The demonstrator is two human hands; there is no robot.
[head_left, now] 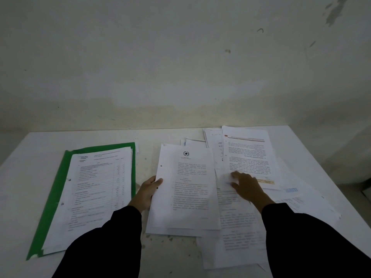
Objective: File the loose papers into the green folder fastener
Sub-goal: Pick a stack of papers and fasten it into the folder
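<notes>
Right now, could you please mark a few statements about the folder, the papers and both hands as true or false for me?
1. The green folder lies to the left of the star-emblem stack. True.
2. The left hand holds a pen. False: it grips the left edge of the star-emblem stack.
3. The right hand lies with spread fingers on the scattered sheets. True.
4. The green folder is shut. False: it lies open on the table with printed pages on it.
</notes>
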